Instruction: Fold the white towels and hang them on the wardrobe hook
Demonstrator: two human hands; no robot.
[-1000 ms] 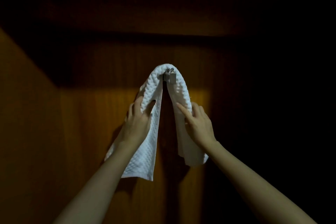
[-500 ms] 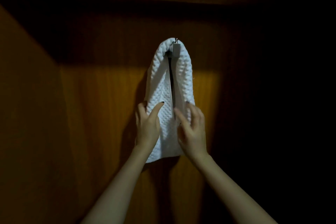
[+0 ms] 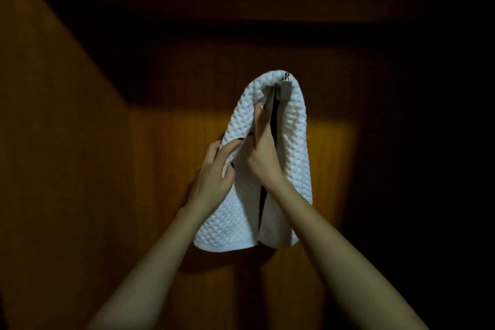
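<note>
Beside left hand (image 3: 214, 177), right hand (image 3: 263, 161) now touches towel (image 3: 294, 155).

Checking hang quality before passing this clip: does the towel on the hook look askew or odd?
Nothing serious. The white towel drapes over the hook, both hems nearly level. Its left half looks slightly bunched where the left hand grips it and the right hand rests straight fingers on it.
</note>
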